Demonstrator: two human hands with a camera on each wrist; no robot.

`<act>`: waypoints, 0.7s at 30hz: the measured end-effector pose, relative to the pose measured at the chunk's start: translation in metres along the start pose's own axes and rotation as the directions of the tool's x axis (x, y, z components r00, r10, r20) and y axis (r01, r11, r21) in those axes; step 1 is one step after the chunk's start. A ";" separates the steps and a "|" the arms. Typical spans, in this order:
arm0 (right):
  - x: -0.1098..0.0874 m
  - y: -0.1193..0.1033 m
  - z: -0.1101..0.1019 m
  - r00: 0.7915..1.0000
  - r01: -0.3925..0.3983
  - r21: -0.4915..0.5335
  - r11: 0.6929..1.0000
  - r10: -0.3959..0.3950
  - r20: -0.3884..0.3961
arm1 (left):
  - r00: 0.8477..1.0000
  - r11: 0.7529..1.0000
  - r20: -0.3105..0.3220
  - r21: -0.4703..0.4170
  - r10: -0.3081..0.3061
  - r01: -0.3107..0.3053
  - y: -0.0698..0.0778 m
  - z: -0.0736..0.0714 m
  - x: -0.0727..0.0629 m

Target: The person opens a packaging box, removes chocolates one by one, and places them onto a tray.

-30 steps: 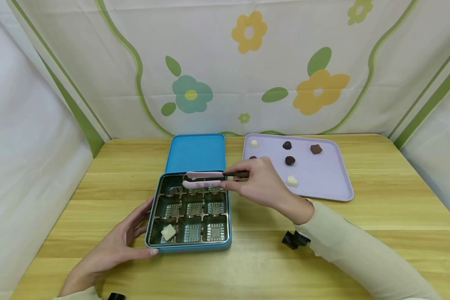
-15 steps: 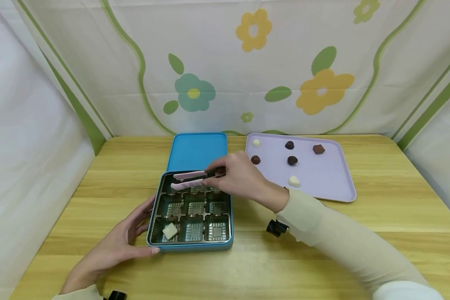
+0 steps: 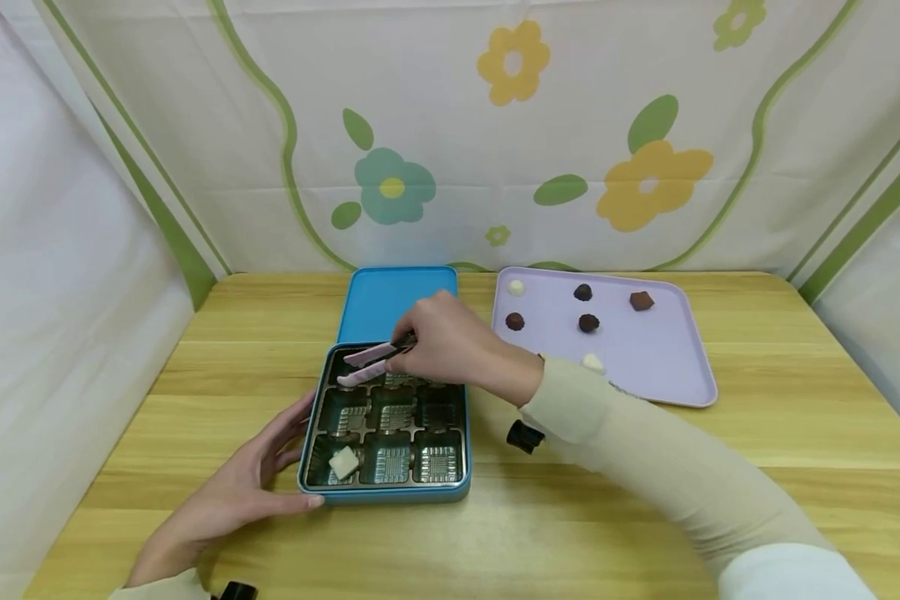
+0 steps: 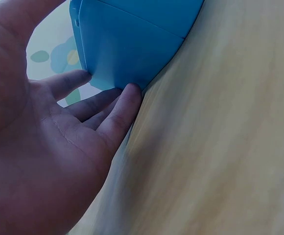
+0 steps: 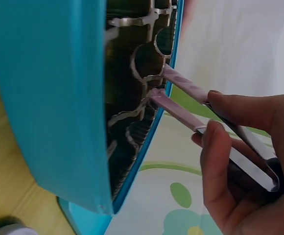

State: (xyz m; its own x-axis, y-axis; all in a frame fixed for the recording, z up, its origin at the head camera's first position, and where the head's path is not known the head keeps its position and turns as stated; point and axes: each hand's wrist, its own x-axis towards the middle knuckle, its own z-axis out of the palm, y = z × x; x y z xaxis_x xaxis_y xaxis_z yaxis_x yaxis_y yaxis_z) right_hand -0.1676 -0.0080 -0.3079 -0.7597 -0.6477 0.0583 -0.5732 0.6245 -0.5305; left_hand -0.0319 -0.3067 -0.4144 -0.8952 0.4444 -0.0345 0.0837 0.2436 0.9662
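Observation:
My right hand [image 3: 450, 346] pinches pink-tipped tongs [image 3: 363, 372] between thumb and fingers. Their tips point down over the far left compartment of a blue tin box [image 3: 390, 497], and their two arms stand apart in the right wrist view. Whether a sweet lies below the tips I cannot tell. One pale square chocolate [image 3: 343, 462] sits in the near left compartment of the dark plastic insert. At the box's left side, my left hand [image 3: 240, 492] touches the wall with outstretched fingers [image 4: 122, 112], its thumb lying at the near left corner.
Behind the box lies a flat blue lid [image 3: 390, 300]. To the right, a lilac tray [image 3: 660, 358] carries several white, brown and dark chocolates, including a dark one [image 3: 588, 322]; the right sleeve [image 3: 585, 408] partly covers a white one. A flowered cloth [image 3: 450, 125] hangs behind the table.
My right hand has moved left with the tongs, whose tips now angle down into the far left corner of the box. The left hand holds its place at the box.

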 end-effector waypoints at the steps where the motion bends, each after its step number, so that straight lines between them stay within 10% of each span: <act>1: 0.001 -0.001 0.000 1.000 -0.002 -0.008 1.000 0.002 0.006 | 1.000 1.000 0.000 -0.001 -0.002 0.002 0.000 0.000 0.000; 12: 0.022 -0.017 -0.011 0.995 -0.003 -0.079 0.997 0.011 0.103 | 1.000 1.000 -0.002 0.003 0.013 -0.013 0.001 0.001 0.000; 21: 0.031 -0.005 -0.017 0.956 -0.170 0.059 0.984 0.150 0.252 | 1.000 1.000 -0.004 0.000 0.000 0.000 0.001 0.003 0.002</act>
State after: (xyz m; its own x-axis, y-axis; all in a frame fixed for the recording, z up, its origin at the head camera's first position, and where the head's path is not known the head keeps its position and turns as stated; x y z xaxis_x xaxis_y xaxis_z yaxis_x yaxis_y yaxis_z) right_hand -0.1936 -0.0233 -0.2890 -0.7347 -0.6354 -0.2375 -0.4165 0.6989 -0.5814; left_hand -0.0324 -0.3031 -0.4139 -0.8968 0.4412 -0.0334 0.0839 0.2437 0.9662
